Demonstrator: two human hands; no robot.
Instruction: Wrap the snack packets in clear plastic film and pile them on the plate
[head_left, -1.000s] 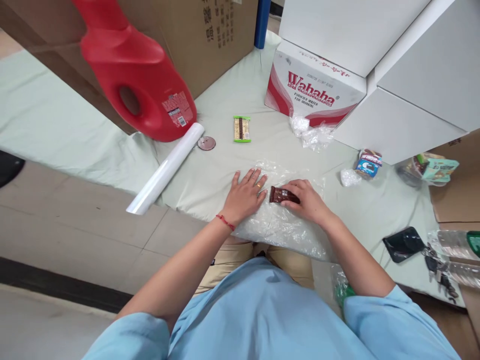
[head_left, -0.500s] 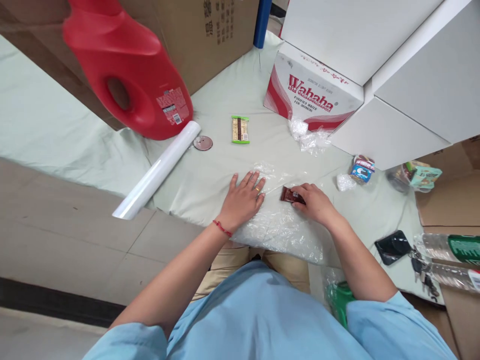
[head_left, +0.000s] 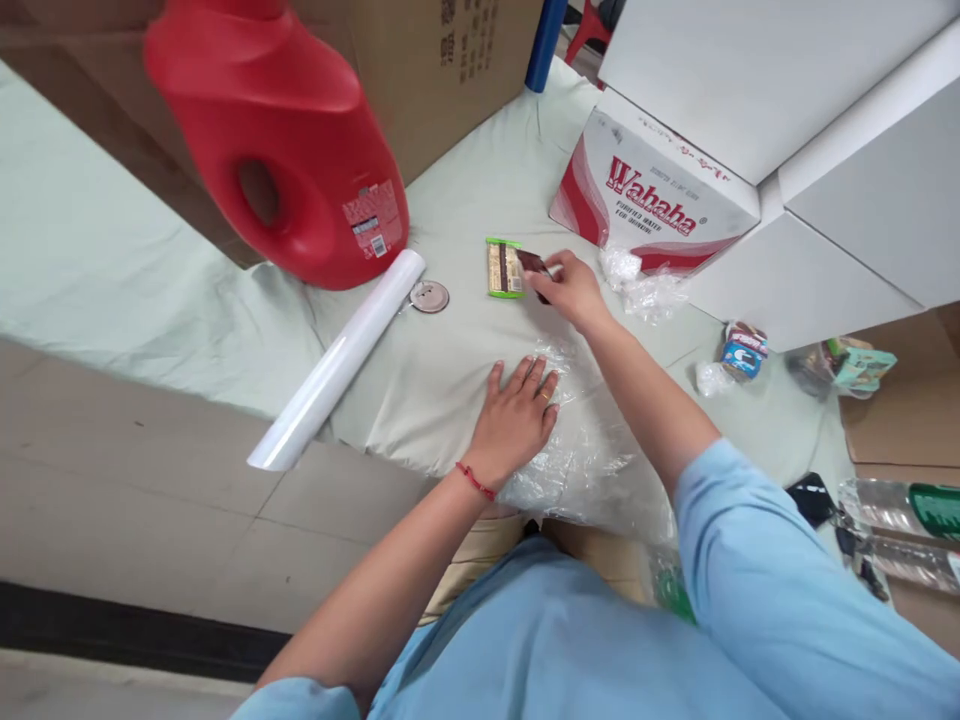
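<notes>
Right hand: The bare right hand (head_left: 574,292) was extended over the pale green cloth (head_left: 442,375); its grip was clamped, thumb against fingers, on a small dark-brown wrapped packet (head_left: 531,264).
Brown packet: It was held tilted at the right edge of a flat pale-yellow packet with green ends (head_left: 501,270), and was partly covered by the fingers. Whether the two packets touched could not be told.
Yellow packet: It was laid flat on the cloth, its brown middle band exposed.
Left hand: The bare left hand (head_left: 515,415) was laid palm down, grip spread apart and nothing held; it was placed at the left margin of a crumpled clear plastic film (head_left: 600,440).
Left wrist: A red cord bracelet (head_left: 475,482) was worn.
White roll: A long glossy white roll (head_left: 337,362) was set diagonally, its near end projected past the cloth edge.
Disc: A flat round brownish disc (head_left: 430,297) was seen just beside the roll.
Carton: A white-and-red cardboard carton (head_left: 652,185), printed "Wahaha", was positioned beyond the right hand.
</notes>
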